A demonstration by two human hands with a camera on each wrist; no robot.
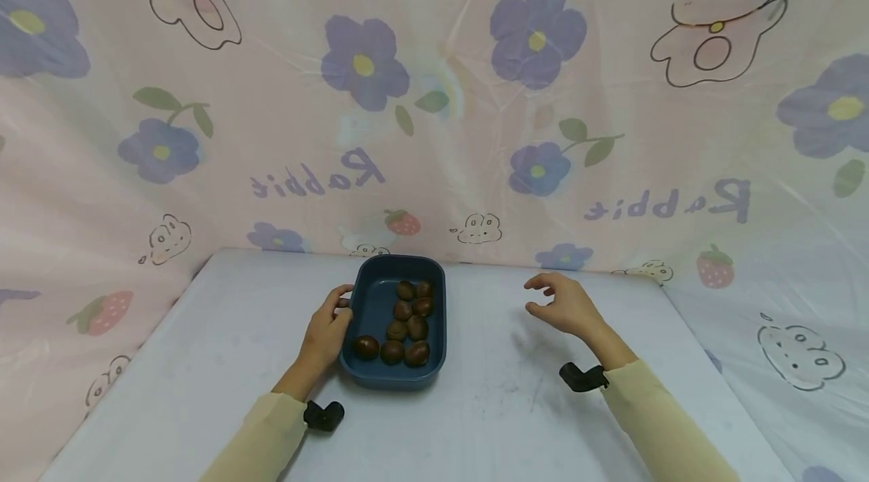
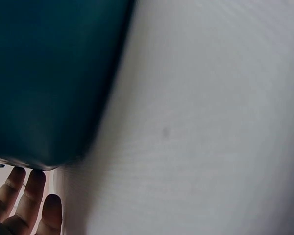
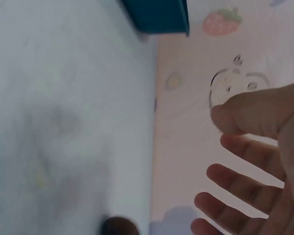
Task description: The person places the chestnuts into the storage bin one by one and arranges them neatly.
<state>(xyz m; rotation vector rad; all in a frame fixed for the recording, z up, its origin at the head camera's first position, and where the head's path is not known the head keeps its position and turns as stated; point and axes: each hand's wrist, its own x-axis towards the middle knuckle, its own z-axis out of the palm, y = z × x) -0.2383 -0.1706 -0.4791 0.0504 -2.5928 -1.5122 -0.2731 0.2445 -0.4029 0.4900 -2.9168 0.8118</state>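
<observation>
Brown chestnuts (image 1: 417, 327) lie in a dark blue rectangular tray (image 1: 392, 375), several in a double column on its right side and along the near end. Beside the tray's left wall is my left hand (image 1: 326, 331), thumb near the rim. The left wrist view has its fingertips (image 2: 35, 183) straight against the blue wall. My right hand (image 1: 569, 306) hovers over the table, right of the tray and apart from it. Its fingers (image 3: 235, 210) are loosely bent, with nothing visible between them and the thumb.
The tray stands on a white table (image 1: 495, 391) backed by a printed cloth (image 1: 448, 127) with rabbits and flowers. A blurred, dark brown rounded thing (image 3: 118, 226) shows at the bottom of the right wrist view; I cannot tell what it is.
</observation>
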